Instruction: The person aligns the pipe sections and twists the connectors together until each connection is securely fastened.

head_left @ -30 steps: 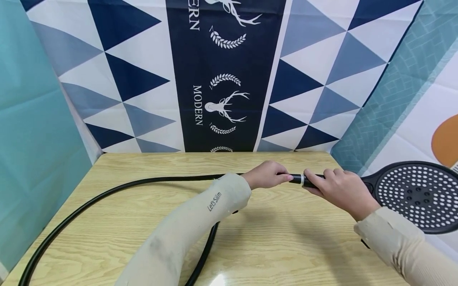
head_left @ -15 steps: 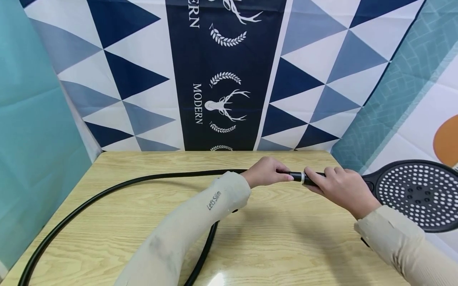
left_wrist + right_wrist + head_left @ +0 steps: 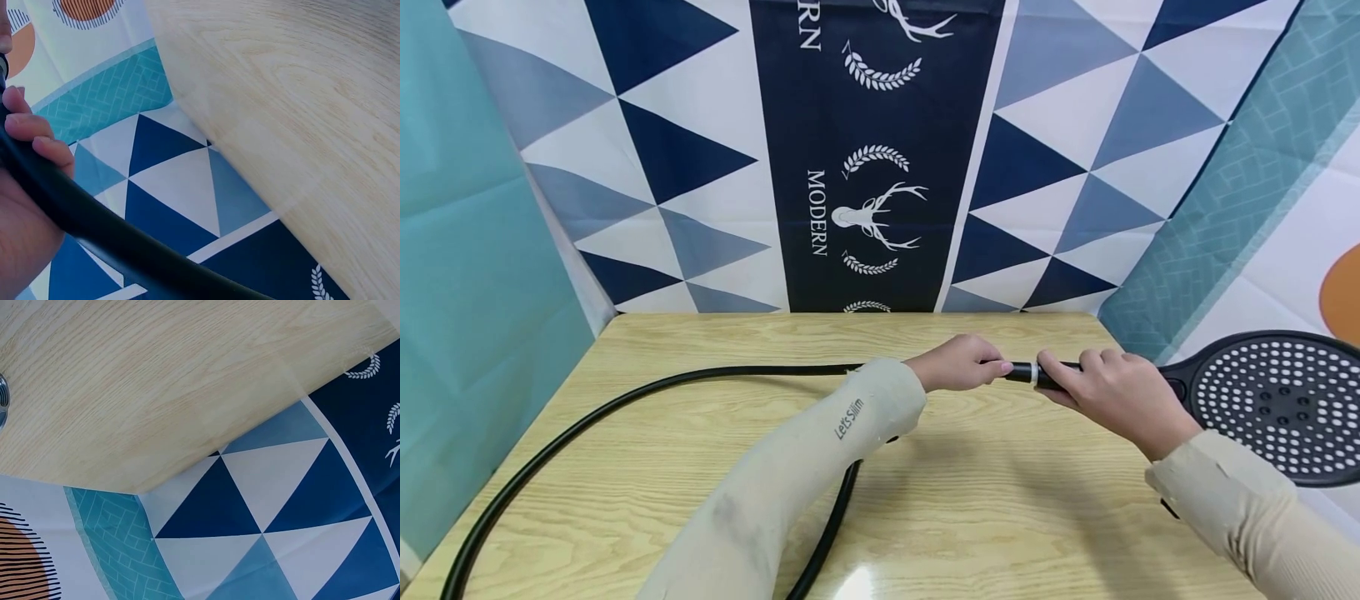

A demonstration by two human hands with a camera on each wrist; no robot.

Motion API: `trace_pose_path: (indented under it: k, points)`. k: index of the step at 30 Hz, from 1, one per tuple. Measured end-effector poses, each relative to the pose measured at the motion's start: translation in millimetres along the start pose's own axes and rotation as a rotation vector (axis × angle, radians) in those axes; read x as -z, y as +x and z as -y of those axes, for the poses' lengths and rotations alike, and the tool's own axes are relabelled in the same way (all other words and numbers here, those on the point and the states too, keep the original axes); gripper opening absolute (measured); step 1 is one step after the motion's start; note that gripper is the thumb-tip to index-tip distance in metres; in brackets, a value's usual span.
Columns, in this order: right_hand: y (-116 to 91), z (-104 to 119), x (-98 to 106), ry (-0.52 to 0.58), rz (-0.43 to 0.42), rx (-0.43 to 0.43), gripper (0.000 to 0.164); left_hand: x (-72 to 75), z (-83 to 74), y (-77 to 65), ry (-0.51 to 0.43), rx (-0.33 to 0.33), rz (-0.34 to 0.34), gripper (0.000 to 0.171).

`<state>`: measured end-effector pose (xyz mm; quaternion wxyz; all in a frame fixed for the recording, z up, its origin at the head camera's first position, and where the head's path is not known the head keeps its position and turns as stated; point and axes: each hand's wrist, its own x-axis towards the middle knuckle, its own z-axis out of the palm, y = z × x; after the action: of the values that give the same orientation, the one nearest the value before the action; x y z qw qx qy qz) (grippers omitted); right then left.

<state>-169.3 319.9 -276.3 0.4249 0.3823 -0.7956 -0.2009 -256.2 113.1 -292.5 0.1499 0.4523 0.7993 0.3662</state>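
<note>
Towards the back right of the table, my left hand grips the end of a black hose. In the left wrist view its fingers curl round the hose. My right hand holds the handle of a black shower head, whose wide round face with white nozzles points up at the far right. Between the hands the hose end meets the handle at a pale ring. The exact fit there is too small to tell. In the right wrist view the right hand is out of sight.
The hose loops left across the wooden table and comes back under the left forearm. Patterned cloth hangs behind the table, with a teal sheet at the left. A shiny metal piece shows at the right wrist view's edge.
Both hands keep their grip on the hose and shower head in almost the same place. The head view has tilted slightly, shifting the backdrop up a little.
</note>
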Motion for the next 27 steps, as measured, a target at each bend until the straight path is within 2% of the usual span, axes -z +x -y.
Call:
trace_pose_path:
  k: [4, 11, 27]
  points:
    - [0.2, 0.9, 1.1, 0.003, 0.000, -0.002, 0.046, 2.0, -1.2, -1.0, 0.010, 0.017, 0.010, 0.023]
    - [2.8, 0.7, 2.8, 0.001, -0.001, -0.003, 0.046, 4.5, -4.2, -3.7, 0.006, 0.034, -0.014, 0.022]
    - [-1.1, -1.0, -2.8, 0.008, 0.008, -0.003, 0.047, 6.0, -4.7, -6.7, 0.063, -0.007, -0.047, 0.021]
